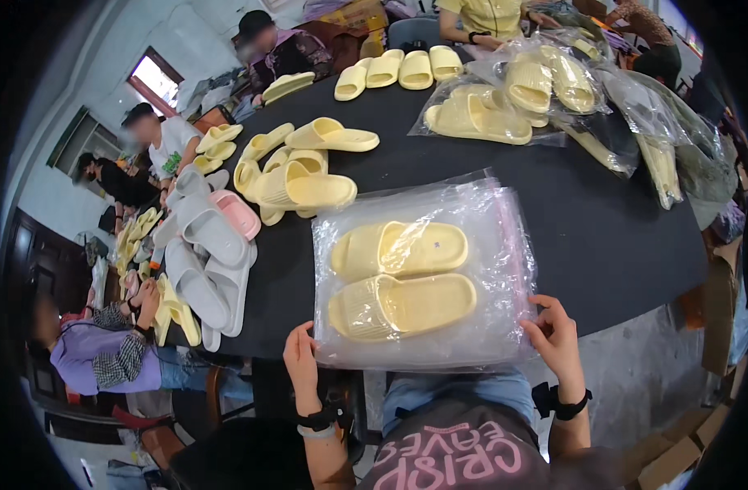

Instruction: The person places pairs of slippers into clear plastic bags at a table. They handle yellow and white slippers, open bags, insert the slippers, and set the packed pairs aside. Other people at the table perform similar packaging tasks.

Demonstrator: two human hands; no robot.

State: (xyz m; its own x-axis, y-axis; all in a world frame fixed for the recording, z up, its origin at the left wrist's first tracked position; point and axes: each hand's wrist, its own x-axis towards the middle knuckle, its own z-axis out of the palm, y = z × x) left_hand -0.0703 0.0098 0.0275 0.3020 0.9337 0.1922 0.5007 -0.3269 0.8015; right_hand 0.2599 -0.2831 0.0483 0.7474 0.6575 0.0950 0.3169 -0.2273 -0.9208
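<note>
A clear plastic bag (488, 212) lies on the near edge of the black table (602, 229) with a pair of pale yellow slippers (402, 278) inside, lying side by side. My left hand (300, 355) pinches the bag's near left corner. My right hand (555, 333) grips the bag's near right corner. Both wrists wear black bands.
Loose yellow slippers (300, 184) lie mid-table, with grey slippers (202, 261) and a pink one (237, 212) at the left edge. More bagged yellow slippers (504, 102) are piled at the far right. Several other people sit around the table. Cardboard boxes (676, 457) stand at the lower right.
</note>
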